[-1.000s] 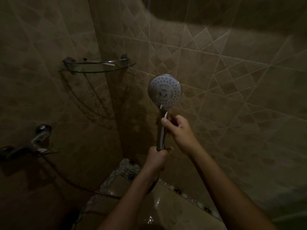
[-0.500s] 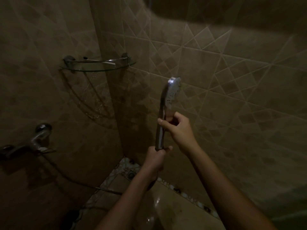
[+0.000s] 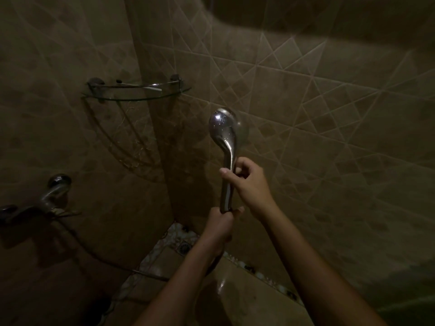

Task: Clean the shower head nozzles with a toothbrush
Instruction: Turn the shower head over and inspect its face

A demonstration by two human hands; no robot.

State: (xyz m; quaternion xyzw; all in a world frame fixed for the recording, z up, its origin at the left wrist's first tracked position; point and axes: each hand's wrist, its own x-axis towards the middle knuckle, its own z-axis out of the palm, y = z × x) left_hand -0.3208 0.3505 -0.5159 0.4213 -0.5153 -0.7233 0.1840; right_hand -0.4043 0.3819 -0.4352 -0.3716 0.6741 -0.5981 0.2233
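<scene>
Shower head (image 3: 223, 128): chrome, hand-held type, being held upright in mid-air before the tiled corner, near the centre of the scene. Its rounded glossy back is facing the camera, speckled with water droplets and catching a highlight; the nozzle face is turning away toward the far wall and is not showing. The head is tapering down into a slim, slightly curved chrome handle. Left hand (image 3: 220, 225): clenching around the bottom end of the handle, thumb tip showing at the right side. Right hand (image 3: 248, 182): grasping the handle higher up, thumb lying across the front, fingers curling behind. Toothbrush: not discernible in either hand. Hose (image 3: 117, 264): dark, trailing low at the left from the tap toward the left forearm. Tap (image 3: 50, 196): chrome, mounted on the left wall, well apart from the shower head. Shelf (image 3: 136, 91): glass corner shelf with a metal rail, sitting up and left of the shower head. Drain (image 3: 184, 247): sitting in the floor corner, just beside the left wrist in view. Lighting: dim, detail limited.
</scene>
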